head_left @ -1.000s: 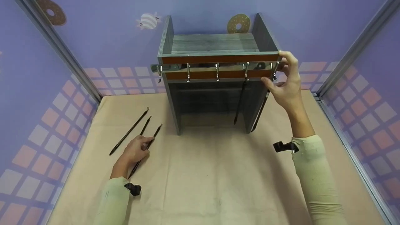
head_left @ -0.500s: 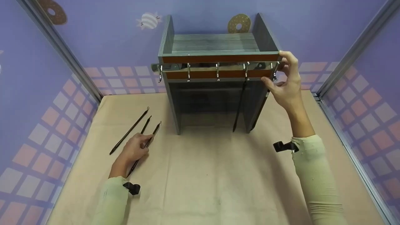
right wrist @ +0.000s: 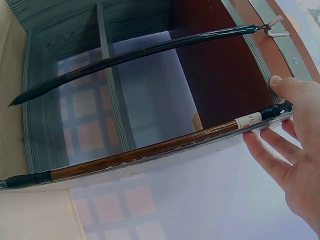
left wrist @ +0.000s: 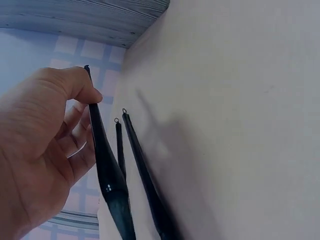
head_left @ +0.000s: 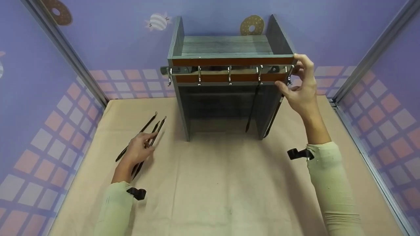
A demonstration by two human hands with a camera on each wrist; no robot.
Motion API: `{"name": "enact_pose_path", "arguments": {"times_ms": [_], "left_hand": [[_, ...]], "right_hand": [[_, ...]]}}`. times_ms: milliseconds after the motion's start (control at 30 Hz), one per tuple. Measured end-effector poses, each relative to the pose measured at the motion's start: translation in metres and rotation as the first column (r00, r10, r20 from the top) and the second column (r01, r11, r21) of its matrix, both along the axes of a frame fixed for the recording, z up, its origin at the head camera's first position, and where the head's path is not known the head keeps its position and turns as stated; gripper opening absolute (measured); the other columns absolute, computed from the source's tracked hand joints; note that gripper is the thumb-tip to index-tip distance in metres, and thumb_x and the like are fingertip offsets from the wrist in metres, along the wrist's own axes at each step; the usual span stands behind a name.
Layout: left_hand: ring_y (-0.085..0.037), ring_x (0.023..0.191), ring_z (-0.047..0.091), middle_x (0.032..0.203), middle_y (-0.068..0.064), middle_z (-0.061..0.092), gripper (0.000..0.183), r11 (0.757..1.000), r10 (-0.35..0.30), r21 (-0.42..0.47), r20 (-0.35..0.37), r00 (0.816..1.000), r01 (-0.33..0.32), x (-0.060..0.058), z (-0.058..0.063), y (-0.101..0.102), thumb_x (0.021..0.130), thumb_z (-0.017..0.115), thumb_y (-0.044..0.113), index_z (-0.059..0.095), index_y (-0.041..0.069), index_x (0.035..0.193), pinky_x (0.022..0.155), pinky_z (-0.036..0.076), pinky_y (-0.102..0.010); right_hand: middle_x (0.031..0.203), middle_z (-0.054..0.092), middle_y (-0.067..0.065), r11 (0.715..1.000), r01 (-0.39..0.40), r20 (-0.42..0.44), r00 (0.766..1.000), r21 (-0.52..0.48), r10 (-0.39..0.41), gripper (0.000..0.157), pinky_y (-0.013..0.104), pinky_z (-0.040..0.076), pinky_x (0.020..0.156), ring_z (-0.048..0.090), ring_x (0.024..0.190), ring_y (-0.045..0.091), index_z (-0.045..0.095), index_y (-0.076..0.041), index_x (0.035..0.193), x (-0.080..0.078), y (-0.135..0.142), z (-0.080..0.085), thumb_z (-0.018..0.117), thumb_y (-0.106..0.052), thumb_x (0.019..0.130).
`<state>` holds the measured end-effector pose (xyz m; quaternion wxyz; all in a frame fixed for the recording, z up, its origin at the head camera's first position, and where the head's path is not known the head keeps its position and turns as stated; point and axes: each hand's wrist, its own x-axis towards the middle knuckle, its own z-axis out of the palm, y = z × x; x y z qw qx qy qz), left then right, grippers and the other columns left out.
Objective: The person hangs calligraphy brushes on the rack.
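My left hand [head_left: 137, 151] pinches a black writing brush [left wrist: 102, 150] near its loop end, between thumb and fingers. The brush slants and is raised off the cloth. Two more brushes lie close by: a long dark one [head_left: 149, 122] and a shorter one [head_left: 156, 125], partly covered by the hand. My right hand [head_left: 303, 88] grips the front right corner of a grey wooden shelf [head_left: 226, 61], thumb in front and fingers at the side. From the hook rail [head_left: 215, 69] a dark brush [right wrist: 150, 51] hangs by its loop; a brown-handled brush [right wrist: 150, 150] hangs at the right end.
Metal hooks [head_left: 199, 76] stick out along the rail toward me. Beige cloth [head_left: 210, 183] covers the table in front of the shelf. Patterned walls [head_left: 108, 39] with metal corner posts [head_left: 62, 49] enclose the table.
My left hand has moved away from me and slightly left, lifting the brush off the cloth. The inner hanging brush has swung a little. My right hand stays put.
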<state>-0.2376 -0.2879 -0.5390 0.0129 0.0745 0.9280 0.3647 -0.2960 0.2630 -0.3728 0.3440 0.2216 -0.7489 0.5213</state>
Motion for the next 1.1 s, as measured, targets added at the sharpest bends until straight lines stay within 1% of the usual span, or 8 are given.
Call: {"name": "enact_pose_path", "arguments": {"times_ms": [200,467,533,633,767,833,933,1100], "left_hand": [[-0.032,0.101,0.071,0.151,-0.031,0.064,0.064,1.000,-0.003,0.026,-0.010,1.000,0.003,-0.001,0.004,0.000,0.097,0.064,-0.009,0.062,0.003,0.160,0.073,0.048,-0.026],[-0.022,0.091,0.065,0.152,-0.029,0.067,0.063,1.000,-0.009,0.030,-0.014,1.000,0.010,-0.001,0.002,0.001,0.098,0.065,-0.006,0.062,0.004,0.160,0.069,0.048,-0.025],[-0.022,0.091,0.065,0.151,-0.029,0.067,0.064,0.999,-0.007,0.039,-0.029,1.000,0.008,0.000,0.003,0.002,0.097,0.064,-0.007,0.063,0.004,0.160,0.069,0.047,-0.025],[-0.026,0.096,0.068,0.149,-0.028,0.067,0.065,0.999,0.001,0.048,-0.061,0.998,0.002,0.004,0.004,0.004,0.096,0.062,-0.008,0.063,0.004,0.160,0.069,0.046,-0.023],[-0.030,0.102,0.069,0.150,-0.025,0.067,0.065,0.997,0.039,0.064,-0.119,0.992,-0.031,0.011,0.005,0.009,0.097,0.064,-0.009,0.063,0.006,0.160,0.067,0.044,-0.022],[-0.029,0.101,0.067,0.147,-0.025,0.067,0.064,0.996,0.057,0.072,-0.170,0.984,-0.046,0.015,0.006,0.012,0.097,0.065,-0.010,0.064,0.006,0.159,0.066,0.041,-0.021],[-0.025,0.095,0.064,0.141,-0.024,0.069,0.063,0.995,0.077,0.085,-0.260,0.962,-0.057,0.020,0.008,0.018,0.095,0.067,-0.013,0.067,0.004,0.156,0.067,0.041,-0.018],[-0.013,0.090,0.060,0.133,-0.022,0.072,0.064,0.991,0.102,0.120,-0.400,0.911,-0.059,0.028,0.007,0.027,0.091,0.068,-0.019,0.071,0.004,0.151,0.067,0.042,-0.009]], "right_hand": [[0.128,0.061,-0.009,1.000,0.008,-0.010,1.000,0.013,-0.008,0.077,0.009,0.056,0.059,0.070,0.111,0.015,0.044,-0.002,0.157,-0.001,0.000,0.000,0.090,-0.003,0.095],[0.129,0.062,-0.008,1.000,0.002,-0.016,1.000,0.020,-0.002,0.077,0.009,0.056,0.060,0.069,0.112,0.015,0.043,-0.001,0.158,-0.002,0.000,0.000,0.088,-0.002,0.095],[0.129,0.062,-0.008,1.000,-0.001,-0.009,1.000,0.014,0.001,0.077,0.009,0.057,0.060,0.069,0.112,0.015,0.043,-0.001,0.158,-0.002,0.000,0.000,0.088,-0.002,0.095],[0.129,0.061,-0.007,1.000,-0.006,0.007,1.000,0.005,0.006,0.078,0.009,0.057,0.060,0.069,0.113,0.015,0.043,-0.002,0.158,-0.002,0.000,0.000,0.088,-0.002,0.095],[0.130,0.060,-0.006,1.000,-0.006,0.023,1.000,0.004,0.006,0.078,0.009,0.058,0.061,0.070,0.114,0.015,0.042,-0.003,0.159,0.000,-0.001,0.001,0.087,-0.003,0.096],[0.130,0.060,-0.005,1.000,0.001,0.020,1.000,0.008,-0.001,0.078,0.009,0.057,0.061,0.070,0.114,0.015,0.042,-0.003,0.159,0.000,0.000,0.001,0.087,-0.003,0.096],[0.130,0.060,-0.005,1.000,0.002,0.014,1.000,0.007,-0.002,0.077,0.009,0.057,0.060,0.070,0.114,0.015,0.043,-0.002,0.159,0.000,0.000,0.001,0.087,-0.002,0.096],[0.129,0.061,-0.007,1.000,0.003,-0.003,1.000,0.012,-0.003,0.077,0.009,0.056,0.059,0.070,0.113,0.015,0.043,-0.001,0.157,0.000,0.000,-0.001,0.088,-0.001,0.095]]}}
